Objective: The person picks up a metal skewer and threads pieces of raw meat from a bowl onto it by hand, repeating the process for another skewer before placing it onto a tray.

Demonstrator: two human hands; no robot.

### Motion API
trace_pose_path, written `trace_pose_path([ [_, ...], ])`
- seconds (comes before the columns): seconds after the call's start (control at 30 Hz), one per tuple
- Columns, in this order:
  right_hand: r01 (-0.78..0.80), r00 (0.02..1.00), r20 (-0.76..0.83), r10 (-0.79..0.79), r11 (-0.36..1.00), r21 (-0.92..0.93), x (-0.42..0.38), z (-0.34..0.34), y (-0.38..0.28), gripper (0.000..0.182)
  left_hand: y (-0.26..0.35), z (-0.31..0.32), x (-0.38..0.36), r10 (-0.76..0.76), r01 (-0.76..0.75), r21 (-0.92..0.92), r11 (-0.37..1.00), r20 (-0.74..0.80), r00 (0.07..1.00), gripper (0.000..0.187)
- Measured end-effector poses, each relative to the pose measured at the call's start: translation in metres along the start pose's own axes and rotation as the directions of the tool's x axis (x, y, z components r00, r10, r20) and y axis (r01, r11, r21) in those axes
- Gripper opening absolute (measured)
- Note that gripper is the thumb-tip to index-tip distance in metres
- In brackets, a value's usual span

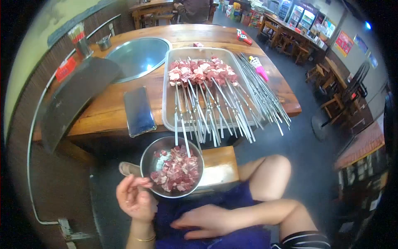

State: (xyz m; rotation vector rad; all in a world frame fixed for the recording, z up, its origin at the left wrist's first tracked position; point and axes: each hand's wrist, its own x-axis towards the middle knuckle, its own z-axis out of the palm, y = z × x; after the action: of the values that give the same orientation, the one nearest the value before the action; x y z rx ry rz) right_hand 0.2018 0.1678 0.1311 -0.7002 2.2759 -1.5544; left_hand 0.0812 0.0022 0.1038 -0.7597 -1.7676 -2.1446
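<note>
A steel bowl [144,171] near my lap holds pieces of raw meat [178,172]. Beside its left rim is my left hand [136,198], palm turned up, fingers loosely bent and apart, with nothing visible in it. My right hand [205,220] lies over the dark blue cloth [248,226] on my lap, its fingers stretched out and holding nothing. Beyond the bowl, a clear plastic tub [167,103] carries meat skewers [203,72] in a heap. Their metal ends point toward me, and some reach over the bowl's far edge.
Bare metal skewers [265,93] lie right of the tub, near a pink-handled item [262,74]. A phone [139,112] sits at the wooden table's [99,120] front edge. Behind it are a round metal plate [141,56] and a dark curved panel [72,99]. Someone [192,10] sits at the far table.
</note>
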Motion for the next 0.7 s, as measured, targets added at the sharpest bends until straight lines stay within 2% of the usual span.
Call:
trace_pose_path([
  [0.03,0.083,0.987,-0.133,-0.091,0.995,-0.062,-0.016,-0.036,-0.025,0.026,-0.009,-0.012,-0.002,-0.075,0.075,-0.021,0.997,-0.013,0.997,0.047],
  [0.07,0.110,0.962,-0.241,-0.127,0.990,-0.082,-0.028,-0.071,-0.040,0.020,-0.023,-0.024,-0.007,-0.195,0.191,-0.078,0.979,-0.049,0.980,0.044],
  [0.1,0.196,0.927,-0.281,-0.246,0.961,-0.197,-0.037,-0.108,-0.043,0.016,-0.035,-0.035,-0.013,-0.271,0.265,-0.082,0.961,-0.087,0.959,0.042],
  [0.13,0.036,0.841,-0.416,-0.346,0.803,-0.594,-0.041,-0.133,-0.052,0.010,-0.045,-0.044,-0.020,-0.346,0.337,-0.087,0.937,-0.121,0.931,0.039],
  [0.17,-0.194,0.769,-0.584,-0.260,0.776,-0.601,-0.041,-0.162,-0.053,0.005,-0.053,-0.050,-0.029,-0.398,0.380,-0.130,0.916,-0.170,0.901,0.037],
  [0.2,-0.396,0.690,-0.691,-0.215,0.687,-0.609,-0.033,-0.189,-0.047,0.006,-0.058,-0.051,-0.037,-0.430,0.405,-0.154,0.901,-0.196,0.881,0.037],
  [0.27,-0.492,0.619,-0.762,-0.194,0.660,-0.568,-0.007,-0.235,-0.026,0.008,-0.066,-0.054,-0.048,-0.489,0.449,-0.202,0.870,-0.238,0.839,0.038],
  [0.43,-0.591,0.697,-0.670,-0.256,0.325,-0.738,0.019,-0.292,0.012,0.008,-0.074,-0.048,-0.060,-0.556,0.526,-0.183,0.831,-0.243,0.795,0.040],
  [0.53,-0.746,0.633,-0.763,-0.133,0.159,-0.647,-0.008,-0.323,0.017,0.012,-0.083,-0.056,-0.051,-0.576,0.559,-0.144,0.816,-0.263,0.774,0.043],
  [0.67,-0.875,0.483,-0.871,0.094,0.099,-0.474,-0.071,-0.353,0.052,0.015,-0.099,-0.065,-0.046,-0.569,0.543,-0.170,0.822,-0.211,0.795,0.045],
  [0.7,-0.882,0.457,-0.883,0.109,0.181,-0.434,-0.080,-0.349,0.059,0.017,-0.096,-0.063,-0.043,-0.567,0.540,-0.173,0.824,-0.203,0.799,0.044],
])
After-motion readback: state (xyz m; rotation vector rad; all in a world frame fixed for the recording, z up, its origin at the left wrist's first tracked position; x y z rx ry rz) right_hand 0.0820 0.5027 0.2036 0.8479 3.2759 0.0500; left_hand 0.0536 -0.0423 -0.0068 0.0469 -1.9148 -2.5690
